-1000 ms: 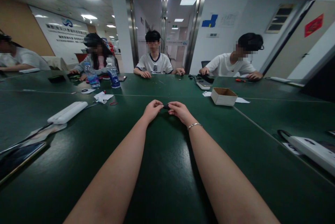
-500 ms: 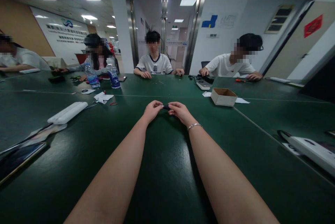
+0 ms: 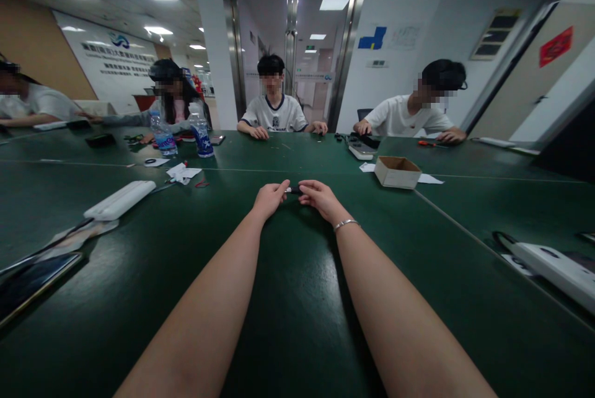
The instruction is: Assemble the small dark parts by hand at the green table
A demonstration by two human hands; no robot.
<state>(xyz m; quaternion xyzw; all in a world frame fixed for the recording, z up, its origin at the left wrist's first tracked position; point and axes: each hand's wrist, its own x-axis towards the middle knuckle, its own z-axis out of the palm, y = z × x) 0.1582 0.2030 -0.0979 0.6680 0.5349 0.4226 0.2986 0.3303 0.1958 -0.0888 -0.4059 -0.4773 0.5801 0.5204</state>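
- And there it is, a small black piece (image 3: 295,190) with a shiny end, right between the two hands, over the middle of the table (image 3: 297,299); whether it touches the surface, one cannot tell!
- The left hand (image 3: 270,199) has its thumb and fingers pinched narrow on the shiny end.
- Over on the dark end, the right hand (image 3: 320,195) pinches too, fingertips close together, a silver bracelet (image 3: 346,223) circling that wrist.
- Just out to the right, an open box (image 3: 396,176) sits with white paper (image 3: 430,178) beside it.
- Across on the left, crumpled white paper (image 3: 184,173) lies near a thin red loop (image 3: 201,184).
- Closer in on that flank, a white power strip (image 3: 119,201) lies at a slant, and nearer the edge a phone (image 3: 35,289), partly out of view.
- Far right, another white strip (image 3: 558,268) runs off the edge of view, a dark cable curving from its end.
- Two bottles (image 3: 201,133) stand upright together beyond the paper, blue on their labels.
- And on the far side, a person in a white shirt (image 3: 276,114) faces this way, arms on the table, glass doors (image 3: 292,32) behind; other people sit to either side, one near an orange-handled tool (image 3: 427,143).
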